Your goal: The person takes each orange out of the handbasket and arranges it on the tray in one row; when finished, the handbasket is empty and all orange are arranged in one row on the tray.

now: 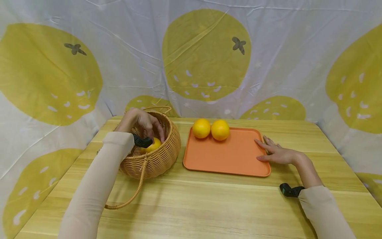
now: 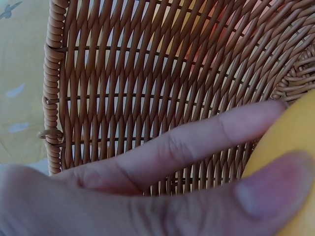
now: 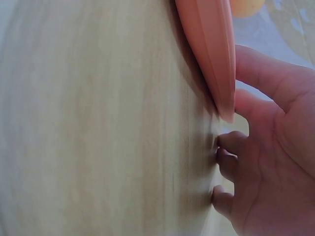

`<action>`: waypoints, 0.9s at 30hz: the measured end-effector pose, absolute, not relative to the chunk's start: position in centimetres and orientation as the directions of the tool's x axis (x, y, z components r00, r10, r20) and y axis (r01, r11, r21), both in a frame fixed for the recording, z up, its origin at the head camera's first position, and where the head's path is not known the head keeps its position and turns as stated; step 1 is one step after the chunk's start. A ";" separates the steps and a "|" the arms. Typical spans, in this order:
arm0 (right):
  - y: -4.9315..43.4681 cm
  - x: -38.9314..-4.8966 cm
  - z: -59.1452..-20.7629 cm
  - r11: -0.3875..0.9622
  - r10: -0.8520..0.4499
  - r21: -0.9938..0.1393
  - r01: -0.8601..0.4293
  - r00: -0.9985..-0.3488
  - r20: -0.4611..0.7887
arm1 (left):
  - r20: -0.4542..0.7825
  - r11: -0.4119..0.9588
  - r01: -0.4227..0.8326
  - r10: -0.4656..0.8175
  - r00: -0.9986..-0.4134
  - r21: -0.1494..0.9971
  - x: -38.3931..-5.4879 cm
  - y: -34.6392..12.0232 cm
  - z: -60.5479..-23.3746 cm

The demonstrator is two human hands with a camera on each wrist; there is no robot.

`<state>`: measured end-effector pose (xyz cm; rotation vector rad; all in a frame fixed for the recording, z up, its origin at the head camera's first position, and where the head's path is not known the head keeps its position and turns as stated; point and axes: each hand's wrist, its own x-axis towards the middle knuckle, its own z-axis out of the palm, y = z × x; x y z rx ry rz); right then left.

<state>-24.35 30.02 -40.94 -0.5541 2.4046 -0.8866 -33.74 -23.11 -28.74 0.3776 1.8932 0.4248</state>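
My left hand (image 1: 144,122) reaches down into a round wicker basket (image 1: 167,154) on the left of the table. Thumb and fingers grip an orange (image 1: 154,145) inside it; the left wrist view shows the thumb and a finger against the smooth yellow skin of this orange (image 2: 290,142). To the right lies a shallow orange-coloured tray (image 1: 223,159). Two more oranges sit side by side at its back left, one orange (image 1: 201,128) beside the other orange (image 1: 220,129). My right hand (image 1: 277,154) rests with extended fingers at the tray's right edge, thumb and index finger on the rim.
One basket handle (image 1: 138,191) hangs down toward the front of the wooden table (image 1: 209,205); another handle (image 1: 158,107) stands at the back. A curtain (image 1: 206,59) printed with big yellow fruit closes off the back and sides.
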 end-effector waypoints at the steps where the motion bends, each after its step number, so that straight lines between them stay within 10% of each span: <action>1: 30.1 -24.4 -41.0 0.698 -0.536 -0.688 -0.200 -0.783 -0.316 | -0.823 0.886 0.066 0.451 -0.346 0.459 -33.8 -23.1 -28.8; 14: 29.5 -24.1 -40.4 0.736 -0.503 -0.654 -0.179 -0.790 -0.351 | -0.768 0.890 0.119 0.442 -0.463 0.440 -33.6 -23.5 -28.2; 27: 30.2 -24.4 -41.0 0.699 -0.532 -0.687 -0.198 -0.786 -0.315 | -0.800 0.900 0.079 0.419 -0.429 0.429 -34.0 -23.7 -28.4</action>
